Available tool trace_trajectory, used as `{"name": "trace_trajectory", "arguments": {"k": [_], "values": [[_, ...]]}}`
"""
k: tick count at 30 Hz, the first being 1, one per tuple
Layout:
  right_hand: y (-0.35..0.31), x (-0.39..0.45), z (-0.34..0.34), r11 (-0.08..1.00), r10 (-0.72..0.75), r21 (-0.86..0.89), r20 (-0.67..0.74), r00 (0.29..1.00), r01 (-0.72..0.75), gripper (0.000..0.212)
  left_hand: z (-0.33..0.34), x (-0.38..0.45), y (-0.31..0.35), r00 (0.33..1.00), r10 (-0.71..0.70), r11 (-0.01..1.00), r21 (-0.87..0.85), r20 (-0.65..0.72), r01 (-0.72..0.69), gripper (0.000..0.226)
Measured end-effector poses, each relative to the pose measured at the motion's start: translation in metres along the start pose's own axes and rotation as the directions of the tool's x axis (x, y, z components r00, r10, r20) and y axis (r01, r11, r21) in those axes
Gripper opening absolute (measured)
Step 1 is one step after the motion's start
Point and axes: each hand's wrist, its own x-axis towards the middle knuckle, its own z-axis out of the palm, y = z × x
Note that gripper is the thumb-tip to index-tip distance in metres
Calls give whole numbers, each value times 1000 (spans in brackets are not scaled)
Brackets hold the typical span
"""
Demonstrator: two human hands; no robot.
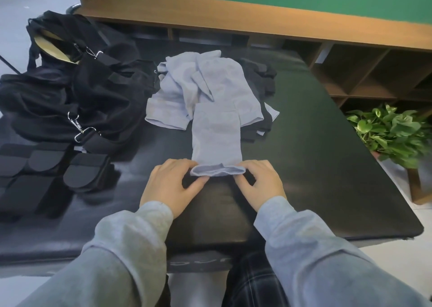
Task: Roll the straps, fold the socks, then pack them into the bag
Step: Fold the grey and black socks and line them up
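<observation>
Right now a pale blue sock lies flat on the black table, stretched lengthwise away from the person, its near end turned up into a small roll. Both hands pinch that rolled end: the left hand grips its left corner with thumb and curled fingers, the right hand grips the right corner the same way. Grey sleeves cover both forearms. Beyond the sock's far end sits a loose heap of blue socks, with dark socks partly under it on the right. To the left lies a black bag with metal clips, and nearer, several rolled black straps rest side by side. A green plant stands off the table's right edge, below a wooden shelf.
</observation>
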Motion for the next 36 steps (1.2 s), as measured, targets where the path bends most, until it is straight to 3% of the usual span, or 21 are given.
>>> {"name": "trace_trajectory", "arguments": {"k": [5, 10, 16, 23, 26, 28, 31, 33, 36], "values": [[-2, 5, 1, 997, 71, 10, -24, 997, -71, 31, 3, 7, 3, 987, -156, 987, -46, -31, 154, 38], [-6, 8, 0, 996, 89, -9, -60, 994, -90, 31, 6, 11, 1, 969, -220, 967, -158, -111, 202, 15], [-6, 10, 2, 993, 101, -49, -79, 992, -105, 33, 7, 13, 2, 969, -214, 973, -117, -126, 200, 10], [-7, 13, 4, 987, 115, -105, -91, 989, -125, 32, 7, 14, 3, 976, -120, 993, -29, -181, 117, 18], [-7, 13, 6, 992, 92, -80, -120, 989, -102, 19, 13, 13, -3, 966, 51, 995, 90, -255, -29, 23], [-6, 11, 9, 994, -44, -107, -206, 978, 22, 8, 17, 14, -6, 957, 179, 980, 132, -229, -151, 33], [-1, 12, 18, 952, -273, -223, -303, 913, 210, 24, 19, 17, -5, 936, 317, 939, 187, -151, -288, 40], [-1, 14, 21, 936, -320, -241, -291, 902, 255, 33, 20, 18, -3, 947, 302, 939, 201, -105, -277, 33], [-2, 13, 19, 944, -301, -209, -233, 925, 254, 42, 20, 18, -1, 966, 256, 945, 220, -33, -243, 42]]}}
